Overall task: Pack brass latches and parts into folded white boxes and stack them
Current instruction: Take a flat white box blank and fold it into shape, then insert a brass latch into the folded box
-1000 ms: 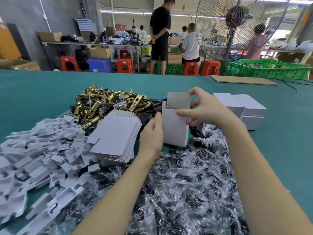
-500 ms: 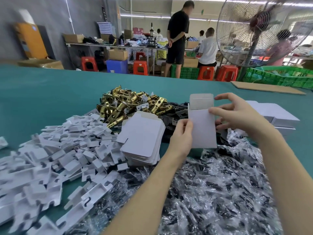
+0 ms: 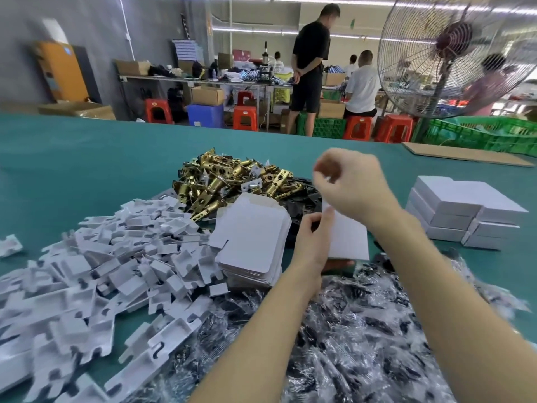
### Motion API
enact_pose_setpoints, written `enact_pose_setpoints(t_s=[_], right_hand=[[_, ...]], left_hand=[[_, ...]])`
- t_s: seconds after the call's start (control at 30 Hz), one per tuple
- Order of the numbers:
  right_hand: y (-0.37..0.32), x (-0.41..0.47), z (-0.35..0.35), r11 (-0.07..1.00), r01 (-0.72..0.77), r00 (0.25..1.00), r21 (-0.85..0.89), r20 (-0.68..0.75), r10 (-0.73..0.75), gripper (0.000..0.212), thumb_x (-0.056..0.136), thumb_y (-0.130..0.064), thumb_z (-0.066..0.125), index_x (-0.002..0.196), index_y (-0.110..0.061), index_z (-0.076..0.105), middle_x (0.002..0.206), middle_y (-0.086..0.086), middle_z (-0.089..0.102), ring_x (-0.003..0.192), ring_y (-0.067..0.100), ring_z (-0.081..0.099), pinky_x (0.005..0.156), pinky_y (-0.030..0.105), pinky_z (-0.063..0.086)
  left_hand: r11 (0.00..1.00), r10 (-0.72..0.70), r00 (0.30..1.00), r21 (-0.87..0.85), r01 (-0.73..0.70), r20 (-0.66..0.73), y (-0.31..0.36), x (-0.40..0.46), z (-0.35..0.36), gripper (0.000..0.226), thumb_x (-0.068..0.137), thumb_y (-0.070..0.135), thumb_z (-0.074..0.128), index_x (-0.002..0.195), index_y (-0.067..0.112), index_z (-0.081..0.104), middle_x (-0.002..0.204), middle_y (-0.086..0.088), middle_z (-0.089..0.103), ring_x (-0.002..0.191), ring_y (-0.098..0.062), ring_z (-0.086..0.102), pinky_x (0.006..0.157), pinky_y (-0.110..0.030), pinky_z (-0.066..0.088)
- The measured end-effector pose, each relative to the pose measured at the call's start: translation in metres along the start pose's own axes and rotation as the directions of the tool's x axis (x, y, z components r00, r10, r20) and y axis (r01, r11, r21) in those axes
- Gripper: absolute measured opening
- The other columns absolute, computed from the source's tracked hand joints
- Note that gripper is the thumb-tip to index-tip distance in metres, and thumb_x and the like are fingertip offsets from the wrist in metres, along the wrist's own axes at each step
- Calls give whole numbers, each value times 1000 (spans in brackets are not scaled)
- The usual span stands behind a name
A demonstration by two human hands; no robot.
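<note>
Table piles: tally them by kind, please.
Brass latches heap: 1
White plastic inserts heap: 1
Clear-bagged parts heap: 1
Black plates heap: 1
Flat box blanks stack: 1
Folded white boxes stack: 1
Total: 6

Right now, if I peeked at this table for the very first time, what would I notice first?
Probably the shiny pile of brass latches glinting at the middle of the green table. Just in front of it, the left hand and right hand hold a white box between them. A big heap of white plastic trays spreads over the left side, and crinkly clear bags of dark parts lie nearest you.
</note>
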State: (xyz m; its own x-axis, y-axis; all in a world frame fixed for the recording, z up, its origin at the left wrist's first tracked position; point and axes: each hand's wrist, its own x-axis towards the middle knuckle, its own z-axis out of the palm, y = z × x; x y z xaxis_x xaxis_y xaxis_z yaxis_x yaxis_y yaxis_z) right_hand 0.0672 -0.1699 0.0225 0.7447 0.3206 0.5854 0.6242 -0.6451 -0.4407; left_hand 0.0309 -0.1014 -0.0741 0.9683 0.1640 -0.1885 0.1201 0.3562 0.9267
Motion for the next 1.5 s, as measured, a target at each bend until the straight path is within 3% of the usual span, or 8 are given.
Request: enact_pose_setpoints(t_s=[0.13, 0.2, 0.4, 0.5, 0.77, 0.93, 1.37, 1.5], right_hand=[[-18, 35, 50, 991, 64, 924, -114, 383, -15, 26, 90, -7, 55, 107, -19, 70, 100, 1, 69, 99, 24, 64, 89, 35, 55], [-15, 50, 72, 971, 101, 831, -219, 555, 39, 38, 90, -3, 55, 122, -21, 65, 117, 6, 66, 107, 28, 62, 87, 38, 56], [16, 69, 103, 972, 105, 740, -212, 669, 66, 53, 91, -1, 51, 134, -31, 58, 137, 7, 56, 115, 27, 55, 87, 35, 50], [25, 72, 108, 983, 102, 764, -154, 645, 22, 42, 93, -7, 57, 126, -32, 61, 134, 4, 60, 117, 27, 58, 91, 35, 52], [24, 78, 118, 945, 189, 871, -266, 489, -36, 27, 95, -31, 64, 122, -31, 67, 123, -3, 69, 116, 24, 61, 89, 38, 53], [21, 78, 121, 928, 183, 949, -325, 305, -81, 27, 102, -40, 54, 120, -29, 71, 116, 4, 71, 108, 30, 64, 78, 35, 46], [12, 86, 113, 965, 6, 996, -264, 87, 18, 26, 103, -35, 53, 116, -27, 74, 112, 0, 74, 101, 27, 66, 73, 30, 40], [8, 89, 102, 974, -34, 999, -224, 27, 42, 25, 102, -37, 54, 111, -25, 73, 108, -2, 73, 101, 25, 65, 75, 31, 44]], left_hand=[[997, 38, 999, 64, -39, 16, 2, -3, 0, 11, 102, 53, 50, 103, 42, 50, 115, 16, 57, 102, -9, 56, 71, -29, 56], [996, 38, 999, 78, -39, 16, 2, -4, 2, 12, 104, 48, 48, 115, 43, 51, 121, 19, 57, 115, -12, 53, 94, -40, 52], [992, 87, 995, 83, -92, 57, -1, -4, 3, 24, 104, 38, 54, 125, 45, 46, 128, 16, 60, 120, -10, 54, 109, -51, 43], [990, 102, 991, 92, -110, 91, -2, -1, 3, 20, 105, 38, 52, 112, 51, 40, 114, 29, 55, 108, 5, 51, 103, -41, 42], [990, 100, 993, 89, -106, 66, -3, 1, 0, 17, 102, 35, 55, 108, 48, 45, 123, 14, 61, 122, -17, 55, 109, -53, 44], [993, 104, 992, 54, -108, 70, -4, -2, 0, 44, 101, 34, 59, 142, 34, 42, 136, 7, 61, 127, -21, 56, 109, -55, 44], [993, 83, 996, 81, -85, 33, -7, 4, -1, 17, 101, 40, 56, 112, 44, 44, 131, 4, 62, 125, -25, 57, 108, -57, 44], [996, 51, 998, 67, -53, 38, -8, 6, -1, 5, 103, 47, 50, 101, 43, 48, 120, 8, 62, 83, -7, 74, 90, -46, 59]])
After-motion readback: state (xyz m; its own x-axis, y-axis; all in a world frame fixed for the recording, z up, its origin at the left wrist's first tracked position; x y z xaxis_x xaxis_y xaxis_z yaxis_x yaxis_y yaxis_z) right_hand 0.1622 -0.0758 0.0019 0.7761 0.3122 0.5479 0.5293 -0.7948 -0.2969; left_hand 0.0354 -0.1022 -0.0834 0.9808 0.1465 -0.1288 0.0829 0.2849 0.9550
